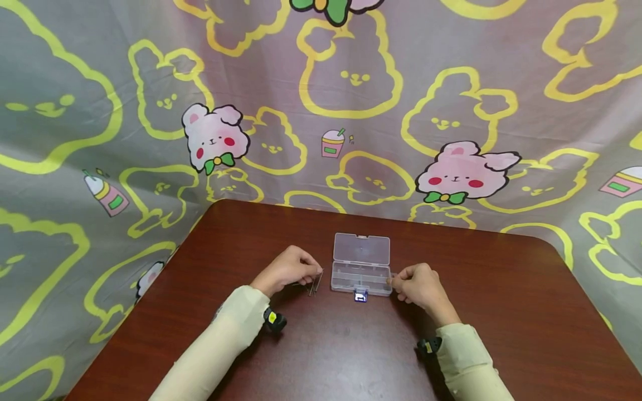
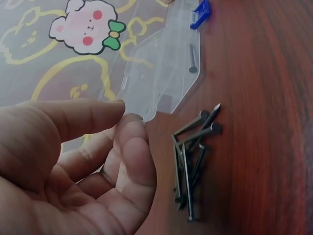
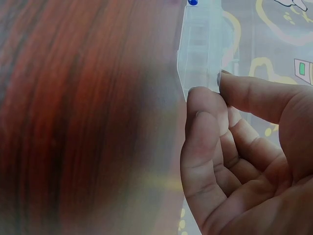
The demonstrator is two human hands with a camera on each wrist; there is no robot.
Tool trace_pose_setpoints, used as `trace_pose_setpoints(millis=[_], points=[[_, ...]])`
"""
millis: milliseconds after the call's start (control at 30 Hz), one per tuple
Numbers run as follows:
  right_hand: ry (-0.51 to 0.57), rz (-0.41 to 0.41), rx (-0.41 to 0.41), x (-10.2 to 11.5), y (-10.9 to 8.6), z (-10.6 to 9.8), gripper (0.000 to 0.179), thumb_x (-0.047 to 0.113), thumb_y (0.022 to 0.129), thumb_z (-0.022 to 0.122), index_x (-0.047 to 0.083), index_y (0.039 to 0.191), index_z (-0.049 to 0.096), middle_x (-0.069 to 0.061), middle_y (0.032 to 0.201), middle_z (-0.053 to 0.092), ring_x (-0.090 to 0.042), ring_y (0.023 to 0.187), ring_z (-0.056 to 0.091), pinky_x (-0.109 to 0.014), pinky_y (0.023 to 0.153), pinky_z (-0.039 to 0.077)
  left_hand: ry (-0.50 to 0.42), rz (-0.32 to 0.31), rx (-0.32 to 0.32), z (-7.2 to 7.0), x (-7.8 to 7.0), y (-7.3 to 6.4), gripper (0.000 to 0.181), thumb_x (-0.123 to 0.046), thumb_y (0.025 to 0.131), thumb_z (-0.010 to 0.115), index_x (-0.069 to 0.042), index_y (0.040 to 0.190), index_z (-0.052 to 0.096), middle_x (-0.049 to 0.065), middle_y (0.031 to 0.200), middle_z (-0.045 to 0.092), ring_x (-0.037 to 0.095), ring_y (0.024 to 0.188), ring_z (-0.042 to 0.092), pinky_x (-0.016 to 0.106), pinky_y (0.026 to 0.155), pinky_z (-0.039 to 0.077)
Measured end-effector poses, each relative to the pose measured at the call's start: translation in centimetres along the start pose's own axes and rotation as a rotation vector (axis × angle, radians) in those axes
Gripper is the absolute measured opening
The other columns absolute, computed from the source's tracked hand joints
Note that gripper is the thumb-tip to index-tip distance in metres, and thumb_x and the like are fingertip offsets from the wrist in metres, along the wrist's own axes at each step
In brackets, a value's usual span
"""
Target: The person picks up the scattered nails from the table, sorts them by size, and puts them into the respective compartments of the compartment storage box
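Observation:
A clear plastic compartment box [image 1: 346,289] sits on the table with its lid [image 1: 361,249] raised at the back and a blue latch [image 1: 360,296] at its front. My right hand [image 1: 420,285] pinches the box's right end between thumb and fingers, closely visible in the right wrist view. My left hand [image 1: 293,268] is just left of the box, above a loose pile of metal nails [image 2: 188,166]. Its thumb and index tips come close together, the other fingers loosely bent, and nothing shows between them. Through the box wall, one nail [image 2: 192,58] shows inside.
The dark reddish wooden table [image 1: 371,356] extends around the box and both arms. Behind it hangs a grey curtain [image 1: 281,83] with yellow and pink cartoon prints, close to the table's back edge. Each wrist wears a small black camera [image 1: 275,321].

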State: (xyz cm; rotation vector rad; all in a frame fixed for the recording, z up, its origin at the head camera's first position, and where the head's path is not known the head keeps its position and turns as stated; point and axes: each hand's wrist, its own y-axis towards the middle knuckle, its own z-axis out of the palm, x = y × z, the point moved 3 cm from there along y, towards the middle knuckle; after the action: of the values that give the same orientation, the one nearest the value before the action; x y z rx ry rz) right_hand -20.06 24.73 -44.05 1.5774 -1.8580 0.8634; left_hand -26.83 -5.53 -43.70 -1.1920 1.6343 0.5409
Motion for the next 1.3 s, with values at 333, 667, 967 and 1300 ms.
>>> trace_pose_setpoints(millis=[333, 667, 967, 1300], points=[[0.004, 0.006, 0.002, 0.0, 0.0, 0.0, 0.019, 0.018, 0.088, 0.078, 0.004, 0.076, 0.074, -0.005, 0.063, 0.066, -0.019, 0.057, 0.063, -0.034, 0.054, 0.055, -0.001, 0.000, -0.006, -0.9, 0.6, -0.5, 0.009, -0.002, 0.089, 0.070, 0.004, 0.092, 0.077, 0.009, 0.075, 0.069, 0.015, 0.063, 0.061, 0.028, 0.058, 0.054], [0.007, 0.003, 0.001, 0.0, 0.0, -0.1, 0.018, 0.017, 0.088, 0.077, 0.004, 0.076, 0.074, -0.005, 0.063, 0.066, -0.019, 0.057, 0.063, -0.035, 0.055, 0.056, 0.012, -0.005, -0.024, -1.6, 1.5, -0.8, 0.008, -0.001, 0.088, 0.071, 0.004, 0.090, 0.076, 0.010, 0.075, 0.070, 0.015, 0.060, 0.060, 0.028, 0.056, 0.053], [0.024, 0.006, 0.001, -0.1, 0.1, 0.0, 0.017, 0.016, 0.088, 0.077, 0.003, 0.078, 0.073, -0.006, 0.063, 0.066, -0.018, 0.057, 0.064, -0.036, 0.055, 0.056, 0.039, -0.016, -0.018, -2.0, 2.1, -1.2, 0.009, -0.001, 0.088, 0.070, 0.004, 0.091, 0.077, 0.010, 0.078, 0.071, 0.015, 0.061, 0.060, 0.029, 0.058, 0.053], [0.026, 0.001, -0.001, -0.1, 0.1, 0.0, 0.017, 0.016, 0.088, 0.078, 0.003, 0.077, 0.073, -0.006, 0.062, 0.066, -0.019, 0.057, 0.064, -0.035, 0.054, 0.056, 0.060, -0.032, -0.038, -2.1, 2.5, -1.5, 0.004, -0.003, 0.081, 0.078, 0.001, 0.082, 0.077, 0.005, 0.068, 0.067, 0.014, 0.057, 0.057, 0.027, 0.054, 0.051]])
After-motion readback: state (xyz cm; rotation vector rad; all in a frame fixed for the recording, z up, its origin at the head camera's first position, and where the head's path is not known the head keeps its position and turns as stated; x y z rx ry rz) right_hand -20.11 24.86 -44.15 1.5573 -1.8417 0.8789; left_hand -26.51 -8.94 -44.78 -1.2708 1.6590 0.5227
